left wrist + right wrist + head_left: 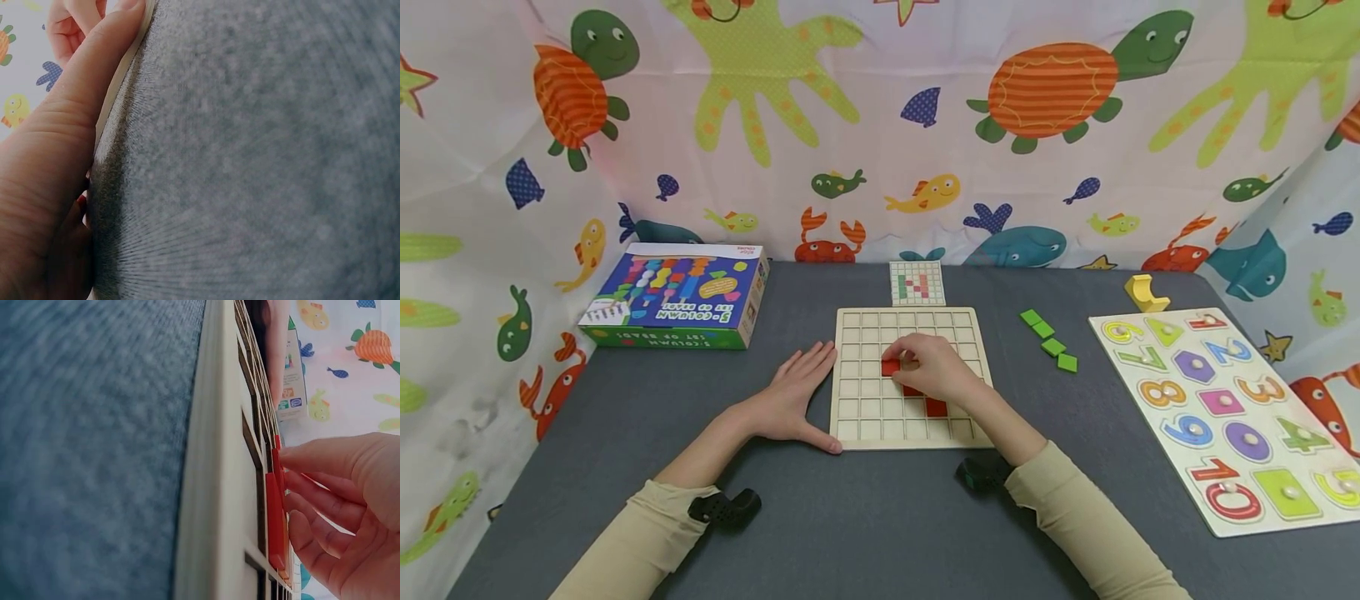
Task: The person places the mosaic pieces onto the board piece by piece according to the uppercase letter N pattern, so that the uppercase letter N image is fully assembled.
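A wooden grid board (857, 442) lies flat on the grey table. My right hand (936, 367) is over it, and its thumb and forefinger pinch a red square tile (890, 367) at one of the cells. More red tiles sit in cells down a diagonal, one (936, 407) beside my right wrist; the hand partly covers another. In the right wrist view, the fingertips are right at the red tiles (275, 519). My left hand (793, 396) rests with spread fingers at the board's left side, its thumb (94, 69) against the edge.
Several green tiles (1042, 330) lie right of the board. Behind it is a small pattern card (917, 283). A bead-set box (673, 296) stands back left. At right are a number puzzle board (1176, 433) and a yellow curved block (1145, 294). A printed curtain (880, 150) hangs behind.
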Demonstrator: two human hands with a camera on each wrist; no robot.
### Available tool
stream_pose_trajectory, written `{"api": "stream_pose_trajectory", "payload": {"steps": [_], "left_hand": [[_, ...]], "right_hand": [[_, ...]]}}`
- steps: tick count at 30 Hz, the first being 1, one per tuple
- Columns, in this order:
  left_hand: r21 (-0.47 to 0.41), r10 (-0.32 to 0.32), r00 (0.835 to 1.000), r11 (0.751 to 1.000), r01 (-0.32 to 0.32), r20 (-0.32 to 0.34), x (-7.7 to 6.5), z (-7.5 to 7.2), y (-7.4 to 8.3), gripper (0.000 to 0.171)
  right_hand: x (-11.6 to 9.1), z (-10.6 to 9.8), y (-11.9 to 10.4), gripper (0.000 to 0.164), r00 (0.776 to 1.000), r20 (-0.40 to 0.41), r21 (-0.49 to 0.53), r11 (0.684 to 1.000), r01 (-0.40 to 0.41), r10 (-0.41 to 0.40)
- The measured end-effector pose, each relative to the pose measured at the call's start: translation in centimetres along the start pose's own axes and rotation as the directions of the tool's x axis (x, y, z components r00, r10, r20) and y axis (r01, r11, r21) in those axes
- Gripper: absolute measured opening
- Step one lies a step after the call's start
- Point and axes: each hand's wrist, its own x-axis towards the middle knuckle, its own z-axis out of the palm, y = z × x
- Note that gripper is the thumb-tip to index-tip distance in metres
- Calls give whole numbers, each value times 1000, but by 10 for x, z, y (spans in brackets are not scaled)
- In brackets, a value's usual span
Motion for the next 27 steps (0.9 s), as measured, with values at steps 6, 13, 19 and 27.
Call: {"api": "stream_pose_trajectory", "payload": {"steps": [6,13,19,27], "left_hand": [[-6,15,1000,1000,-15,-11,0,0,1,135],[-4,11,1000,1000,-11,-17,-1,1,0,136],[-9,3,1000,1000,-3,-11,-2,0,0,136],[-13,6,1000,1000,-6,-12,-2,0,2,135]], "right_hand": [[-7,-6,4,23,1000,1,26,1000,-5,5],[-20,-33,26,22,990,-100,33,995,-93,96],[-31,-59,56,24,957,-179,52,973,-224,230],[-42,-81,95,24,899,-295,46,945,-325,323]]}}
